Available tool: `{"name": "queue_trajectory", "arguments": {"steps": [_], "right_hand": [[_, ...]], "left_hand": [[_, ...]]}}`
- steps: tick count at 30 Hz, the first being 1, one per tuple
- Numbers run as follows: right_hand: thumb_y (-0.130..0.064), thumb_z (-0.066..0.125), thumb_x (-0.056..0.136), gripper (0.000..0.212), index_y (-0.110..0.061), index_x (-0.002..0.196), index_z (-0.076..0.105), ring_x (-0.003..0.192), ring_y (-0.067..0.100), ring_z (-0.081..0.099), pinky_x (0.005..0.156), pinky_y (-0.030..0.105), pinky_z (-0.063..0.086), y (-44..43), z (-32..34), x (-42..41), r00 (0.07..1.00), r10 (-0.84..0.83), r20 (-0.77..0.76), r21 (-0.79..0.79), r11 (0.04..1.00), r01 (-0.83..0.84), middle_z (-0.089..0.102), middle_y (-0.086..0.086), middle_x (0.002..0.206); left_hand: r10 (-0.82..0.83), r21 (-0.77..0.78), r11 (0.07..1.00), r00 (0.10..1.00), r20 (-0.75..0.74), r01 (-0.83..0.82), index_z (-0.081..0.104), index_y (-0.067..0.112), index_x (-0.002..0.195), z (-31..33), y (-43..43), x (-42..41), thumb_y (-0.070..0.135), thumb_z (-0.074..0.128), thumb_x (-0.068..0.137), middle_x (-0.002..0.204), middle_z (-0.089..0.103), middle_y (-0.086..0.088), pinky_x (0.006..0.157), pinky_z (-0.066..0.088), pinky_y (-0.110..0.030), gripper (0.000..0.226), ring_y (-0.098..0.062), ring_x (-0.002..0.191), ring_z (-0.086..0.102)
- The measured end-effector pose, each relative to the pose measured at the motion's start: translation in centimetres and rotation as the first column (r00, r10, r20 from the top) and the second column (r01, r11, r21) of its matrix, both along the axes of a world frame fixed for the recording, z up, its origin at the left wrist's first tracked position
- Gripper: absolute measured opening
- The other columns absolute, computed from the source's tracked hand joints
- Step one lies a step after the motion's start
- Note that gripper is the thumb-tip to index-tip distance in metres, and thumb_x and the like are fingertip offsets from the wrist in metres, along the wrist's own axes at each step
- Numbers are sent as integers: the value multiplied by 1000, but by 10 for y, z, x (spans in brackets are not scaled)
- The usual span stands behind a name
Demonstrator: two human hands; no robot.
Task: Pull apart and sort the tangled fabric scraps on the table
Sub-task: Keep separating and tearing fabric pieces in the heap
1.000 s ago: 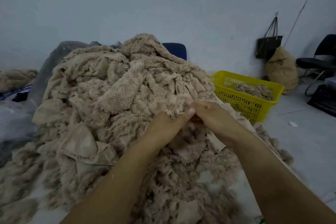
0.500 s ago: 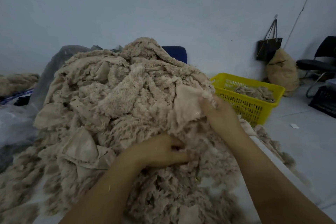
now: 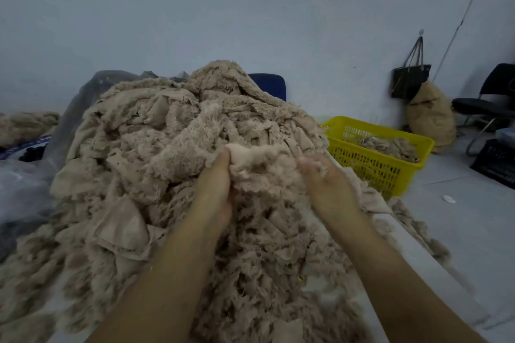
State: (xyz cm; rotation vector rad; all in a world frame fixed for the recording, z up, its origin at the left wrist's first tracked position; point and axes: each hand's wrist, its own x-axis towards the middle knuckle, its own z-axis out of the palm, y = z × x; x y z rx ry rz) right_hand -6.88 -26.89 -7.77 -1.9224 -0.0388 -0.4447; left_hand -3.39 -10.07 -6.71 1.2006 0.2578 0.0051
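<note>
Head view: left hand [image 3: 214, 186] pinches a fleecy scrap [image 3: 262, 167] — likely soft, light, snag-prone (take its edge); right hand [image 3: 330, 189] blurred, grip unclear.

Head-worn wide-angle view, facing forward and down, close over fabric scraps [image 3: 167, 153]

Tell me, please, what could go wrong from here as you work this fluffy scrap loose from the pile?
1. The left hand grips the fluffy scrap, with the blurred right hand at its other end. The scrap lies against the tall pile, so a hard tug may drag neighbouring pieces down.
2. Trailing scraps hang over the table at its right edge, and more could slide to the floor, missing the yellow basket.
</note>
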Motion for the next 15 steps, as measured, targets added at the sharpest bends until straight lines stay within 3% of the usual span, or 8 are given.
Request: {"name": "queue_trajectory", "arguments": {"steps": [2, 4, 6, 8, 11, 13, 15], "right_hand": [[-49, 50, 99, 18, -37, 109, 59, 95, -5, 61, 76, 25, 53, -7, -1, 8, 999, -25, -43, 321, 946, 38, 61, -18, 97], [-45, 50, 101, 42, -21, 135, 54, 117, 16, 61, 92, 42, 54, -7, -2, 13, 998, -3, -65, 469, 883, 34, 63, -2, 127], [-43, 50, 102, 46, -19, 141, 50, 125, 23, 58, 104, 48, 48, -11, -3, 16, 998, 19, -67, 592, 805, 24, 59, 3, 138], [-38, 48, 103, 40, -19, 138, 54, 120, 25, 62, 102, 50, 50, -20, -5, 16, 996, 34, -85, 680, 732, 33, 63, 5, 134], [-33, 48, 104, 37, -18, 137, 55, 115, 28, 65, 94, 51, 55, -31, -9, 15, 988, 85, -133, 718, 695, 37, 65, 8, 130], [-32, 52, 103, 37, -18, 137, 53, 112, 28, 67, 88, 49, 58, -32, -10, 14, 981, 124, -150, 730, 683, 26, 66, 8, 128], [-33, 56, 101, 36, -19, 134, 52, 113, 29, 66, 91, 52, 56, -31, -7, 14, 977, 149, -155, 731, 683, 12, 65, 7, 131]], "left_hand": [[-19, -132, 991, 1000, -8, 18, 68, 14, 111, 2, 4, -1, 44, 44, 104, 90, 78, -4, 75, 60, -38, 39, -21, 83, 75], [-38, -175, 984, 999, -9, 35, 68, 13, 112, 0, 4, -3, 39, 46, 104, 92, 78, -6, 83, 60, -43, 34, -24, 86, 75], [-58, -190, 980, 998, -6, 55, 70, 10, 109, 2, 8, -3, 32, 50, 103, 89, 78, -7, 72, 61, -36, 30, -23, 78, 75], [-52, -263, 964, 999, -16, 46, 69, 5, 109, 5, 17, -2, 29, 50, 103, 90, 77, -10, 69, 58, -35, 31, -22, 78, 73], [-40, -363, 931, 998, -51, 19, 67, 0, 111, 5, 33, 1, 31, 49, 103, 93, 76, -16, 76, 57, -40, 37, -27, 90, 72], [-46, -340, 940, 996, -72, 19, 68, 0, 110, 6, 34, -1, 34, 52, 102, 99, 75, -18, 71, 59, -40, 38, -29, 92, 72], [21, -277, 961, 999, -25, -27, 68, 4, 107, 7, 31, -1, 29, 54, 101, 92, 77, -12, 67, 62, -37, 29, -23, 82, 74]]}}
